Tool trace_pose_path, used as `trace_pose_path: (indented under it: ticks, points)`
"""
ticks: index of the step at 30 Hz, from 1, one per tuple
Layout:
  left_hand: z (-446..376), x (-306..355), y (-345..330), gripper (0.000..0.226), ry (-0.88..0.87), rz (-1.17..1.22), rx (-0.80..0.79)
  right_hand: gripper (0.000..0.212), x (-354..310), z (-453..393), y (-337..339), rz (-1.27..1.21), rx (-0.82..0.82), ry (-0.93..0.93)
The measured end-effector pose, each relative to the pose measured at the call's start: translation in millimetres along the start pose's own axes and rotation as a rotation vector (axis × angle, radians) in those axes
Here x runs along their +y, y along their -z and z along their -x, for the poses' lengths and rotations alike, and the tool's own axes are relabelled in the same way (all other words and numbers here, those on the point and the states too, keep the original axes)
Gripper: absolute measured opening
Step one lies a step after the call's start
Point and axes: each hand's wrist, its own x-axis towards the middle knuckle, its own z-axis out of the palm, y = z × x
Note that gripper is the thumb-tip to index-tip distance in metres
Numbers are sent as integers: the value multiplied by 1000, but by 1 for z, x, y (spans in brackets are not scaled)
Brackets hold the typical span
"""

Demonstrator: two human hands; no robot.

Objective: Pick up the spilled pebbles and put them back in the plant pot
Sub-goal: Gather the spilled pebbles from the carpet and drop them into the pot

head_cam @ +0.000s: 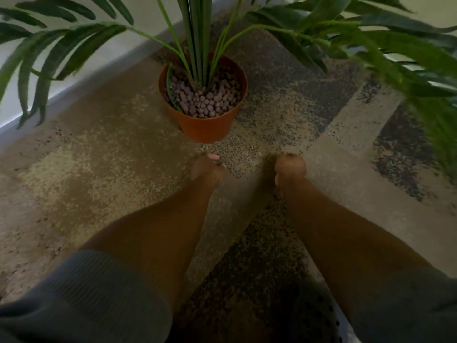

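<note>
A terracotta plant pot (210,129) stands on the carpet, filled with pinkish-brown pebbles (205,105) around the stems of a green plant (197,45). Both my forearms reach forward and down in front of the pot. My left hand (206,169) is blurred, its fingertips bunched and pointing down at the carpet just below the pot. My right hand (289,168) is curled into a fist with the knuckles up, a hand's width to the right. Whatever either hand holds is hidden. I cannot pick out loose pebbles on the speckled carpet.
A patterned beige and dark carpet (111,149) covers the floor. A white skirting board and wall (61,85) run along the upper left. Long leaves (408,60) overhang both upper corners. My knees in grey fabric (86,293) fill the bottom.
</note>
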Motion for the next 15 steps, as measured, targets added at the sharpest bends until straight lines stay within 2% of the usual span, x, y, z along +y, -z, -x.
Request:
trace_pose_path:
  ticks: [4,8,13,15]
  points:
    - [-1,0,-1,24,0,-19,2,31,3,-7,0,-85,3,-18]
    - [-2,-1,-2,21,-37,-97,18,12,6,-9,0,-131,24,8]
    - [-2,-5,-5,13,-79,-148,15,27,8,-11,-2,-143,69,14]
    - [-1,-4,-4,12,-78,-152,16,25,7,-9,-3,-101,78,22]
